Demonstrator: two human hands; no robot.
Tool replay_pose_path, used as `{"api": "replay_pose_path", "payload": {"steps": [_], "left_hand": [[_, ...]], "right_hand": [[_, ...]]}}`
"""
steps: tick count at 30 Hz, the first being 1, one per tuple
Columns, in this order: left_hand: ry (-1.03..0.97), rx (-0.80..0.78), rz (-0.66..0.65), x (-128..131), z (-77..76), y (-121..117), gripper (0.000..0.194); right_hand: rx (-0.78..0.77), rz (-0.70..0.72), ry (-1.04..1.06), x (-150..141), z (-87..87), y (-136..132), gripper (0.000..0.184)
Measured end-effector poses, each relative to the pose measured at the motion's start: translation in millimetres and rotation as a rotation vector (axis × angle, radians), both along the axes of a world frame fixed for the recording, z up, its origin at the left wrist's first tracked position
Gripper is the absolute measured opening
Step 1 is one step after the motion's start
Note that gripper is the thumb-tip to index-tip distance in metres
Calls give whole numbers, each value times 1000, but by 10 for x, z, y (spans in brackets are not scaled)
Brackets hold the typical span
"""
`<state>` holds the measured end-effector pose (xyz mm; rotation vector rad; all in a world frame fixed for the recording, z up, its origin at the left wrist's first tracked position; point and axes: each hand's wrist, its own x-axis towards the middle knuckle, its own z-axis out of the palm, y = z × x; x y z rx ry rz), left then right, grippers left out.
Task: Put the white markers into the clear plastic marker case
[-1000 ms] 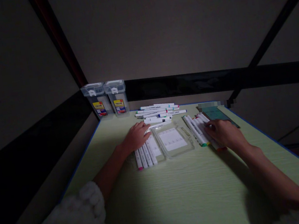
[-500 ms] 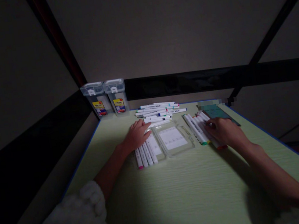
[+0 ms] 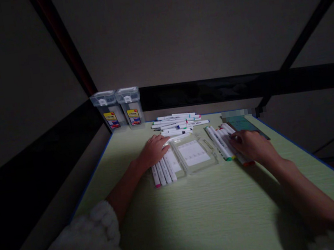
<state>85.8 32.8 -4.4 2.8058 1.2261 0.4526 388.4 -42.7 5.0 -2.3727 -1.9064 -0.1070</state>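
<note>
My left hand (image 3: 154, 150) lies with fingers stretched over the far end of several white markers (image 3: 163, 171), which sit side by side in the left half of an unfolded clear plastic case (image 3: 202, 169). One marker there shows a pink end. White paper with printed marks (image 3: 193, 153) lies in the case's right half. To the right, my right hand (image 3: 252, 144) bends over a second group of white markers (image 3: 219, 144) with green, yellow and orange-red ends. Its thumb and index finger close on one marker, partly hidden by the hand.
Behind the case is a loose pile of white markers (image 3: 175, 121). Two clear lidded boxes (image 3: 130, 109) with yellow labels stand at the back left corner. A dark flat object with a greenish surface (image 3: 246, 125) lies at the right, near the blue-edged side of the table (image 3: 216, 213).
Both hands keep their places and the markers lie as before. Only the camera view has shifted slightly.
</note>
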Motion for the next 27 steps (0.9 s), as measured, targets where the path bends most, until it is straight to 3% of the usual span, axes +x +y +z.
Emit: {"api": "replay_pose_path", "payload": {"steps": [15, 22, 27], "left_hand": [[-99, -19, 7, 18, -23, -6, 35], [-21, -49, 225, 45, -7, 1, 32], [-52, -75, 287, 5, -14, 37, 35]], "right_hand": [[-16, 15, -26, -4, 1, -2, 36], [-21, 30, -27, 3, -6, 3, 33], [-23, 27, -36, -19, 16, -14, 32]]}}
